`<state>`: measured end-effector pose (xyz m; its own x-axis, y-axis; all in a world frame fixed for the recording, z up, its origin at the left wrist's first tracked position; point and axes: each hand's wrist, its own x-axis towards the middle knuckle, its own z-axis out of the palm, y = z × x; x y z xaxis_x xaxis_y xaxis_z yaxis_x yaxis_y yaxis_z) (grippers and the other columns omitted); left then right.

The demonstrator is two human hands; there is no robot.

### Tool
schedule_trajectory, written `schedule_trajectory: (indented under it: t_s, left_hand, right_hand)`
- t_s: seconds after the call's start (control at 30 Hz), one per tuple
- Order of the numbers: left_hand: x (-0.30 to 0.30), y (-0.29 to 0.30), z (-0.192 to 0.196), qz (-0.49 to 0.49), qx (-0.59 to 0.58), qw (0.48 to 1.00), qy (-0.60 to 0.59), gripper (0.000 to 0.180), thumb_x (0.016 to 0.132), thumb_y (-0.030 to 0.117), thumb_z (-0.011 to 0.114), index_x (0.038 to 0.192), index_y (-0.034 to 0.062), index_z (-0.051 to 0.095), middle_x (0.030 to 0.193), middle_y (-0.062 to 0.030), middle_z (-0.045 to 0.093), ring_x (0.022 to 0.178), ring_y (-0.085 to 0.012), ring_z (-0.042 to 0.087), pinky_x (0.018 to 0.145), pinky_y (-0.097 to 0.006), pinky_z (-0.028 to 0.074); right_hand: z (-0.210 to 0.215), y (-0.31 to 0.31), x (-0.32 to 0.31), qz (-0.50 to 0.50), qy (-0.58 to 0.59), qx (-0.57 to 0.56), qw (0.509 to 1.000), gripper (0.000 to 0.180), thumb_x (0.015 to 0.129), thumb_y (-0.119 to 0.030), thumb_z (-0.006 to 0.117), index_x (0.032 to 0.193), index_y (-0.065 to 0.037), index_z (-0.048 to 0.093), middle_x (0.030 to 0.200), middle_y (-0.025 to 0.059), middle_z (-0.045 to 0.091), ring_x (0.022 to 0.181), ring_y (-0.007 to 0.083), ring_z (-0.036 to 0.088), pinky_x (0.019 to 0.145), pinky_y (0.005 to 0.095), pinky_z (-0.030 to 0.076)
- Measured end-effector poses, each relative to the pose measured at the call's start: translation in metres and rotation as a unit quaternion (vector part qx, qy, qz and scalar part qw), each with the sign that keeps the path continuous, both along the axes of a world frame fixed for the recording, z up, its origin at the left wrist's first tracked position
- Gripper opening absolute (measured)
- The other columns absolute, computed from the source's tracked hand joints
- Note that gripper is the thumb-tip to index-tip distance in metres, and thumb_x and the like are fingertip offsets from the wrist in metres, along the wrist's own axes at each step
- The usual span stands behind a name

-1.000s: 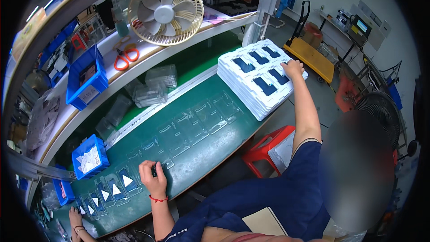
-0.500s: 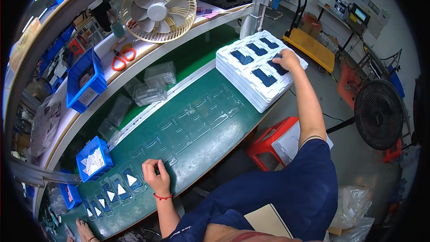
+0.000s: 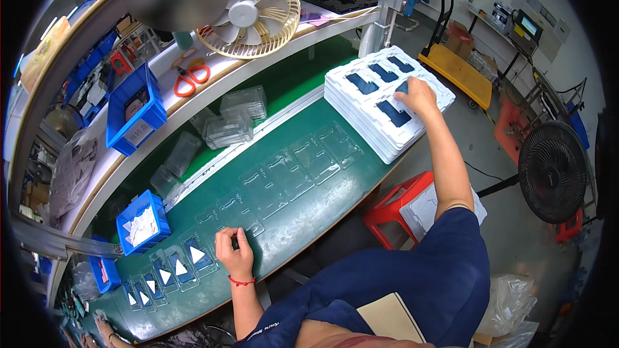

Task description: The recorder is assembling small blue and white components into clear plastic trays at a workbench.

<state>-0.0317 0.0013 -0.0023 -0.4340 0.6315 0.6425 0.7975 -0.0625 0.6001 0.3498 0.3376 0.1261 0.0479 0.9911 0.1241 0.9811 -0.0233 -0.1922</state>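
Note:
My right hand [image 3: 420,98] reaches over a stack of white moulded trays [image 3: 360,124] at the far right of the bench. Its fingers pinch a dark flat panel [image 3: 402,87], mostly hidden by the hand. Beside it in the top tray lie other dark panels, one nearest at the front left [image 3: 393,113]. My left hand [image 3: 234,251] is over the green bench with fingers curled in; a dark spot shows between them, too small to name. Left of it stands a row of clear plastic trays with blue panels [image 3: 183,267] bearing white triangles.
Empty clear trays [image 3: 284,180] line the bench toward the white stack. Blue bins [image 3: 143,224] stand along the back. Red-handled scissors [image 3: 191,81] and a fan [image 3: 245,16] occupy the shelf. Another person's hand [image 3: 105,330] shows lower left. A red stool [image 3: 393,216] stands beside the bench.
The whole view has shifted, moving the scene rightward. The panel at my right hand now looks bluer and tilted. My left hand stays curled over the bench. A blurred patch now covers part of the fan.

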Motion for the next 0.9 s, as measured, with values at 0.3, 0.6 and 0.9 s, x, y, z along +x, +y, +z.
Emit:
schedule_trajectory:
  t_s: [0.3, 0.6, 0.9]
  left_hand:
    - [0.000, -0.004, 0.007, 0.037, 0.013, 0.999, -0.013, 0.008, 0.075, -0.003, 0.065, 0.077, 0.0007, 0.059, 0.076, -0.0122, 0.059, 0.069, -0.0268, 0.056, 0.063, -0.034, 0.045]
    - [-0.003, -0.013, -0.005, 0.051, 0.043, 0.998, 0.007, 0.009, 0.073, 0.000, 0.068, 0.077, 0.0021, 0.061, 0.080, -0.0124, 0.061, 0.072, -0.0279, 0.060, 0.064, -0.035, 0.048]
    - [0.004, -0.013, -0.011, 0.050, 0.032, 0.996, 0.070, 0.009, 0.079, 0.009, 0.065, 0.080, 0.0059, 0.057, 0.082, -0.0064, 0.053, 0.075, -0.0234, 0.056, 0.063, -0.034, 0.045]
  right_hand:
    - [-0.035, 0.003, -0.030, 0.088, -0.085, -0.005, 0.992, 0.062, 0.071, -0.054, 0.068, 0.096, 0.003, 0.066, 0.103, 0.0249, 0.063, 0.104, 0.0367, 0.058, 0.087, 0.0427, 0.046]
    - [-0.071, 0.032, 0.004, 0.186, -0.007, 0.052, 0.981, 0.037, 0.073, -0.030, 0.070, 0.082, 0.005, 0.061, 0.082, 0.0253, 0.063, 0.078, 0.0419, 0.061, 0.070, 0.0459, 0.047]
    - [-0.039, 0.025, -0.002, 0.150, -0.062, -0.017, 0.987, 0.059, 0.082, -0.044, 0.065, 0.113, 0.006, 0.059, 0.096, 0.0265, 0.064, 0.094, 0.0431, 0.058, 0.087, 0.0486, 0.044]
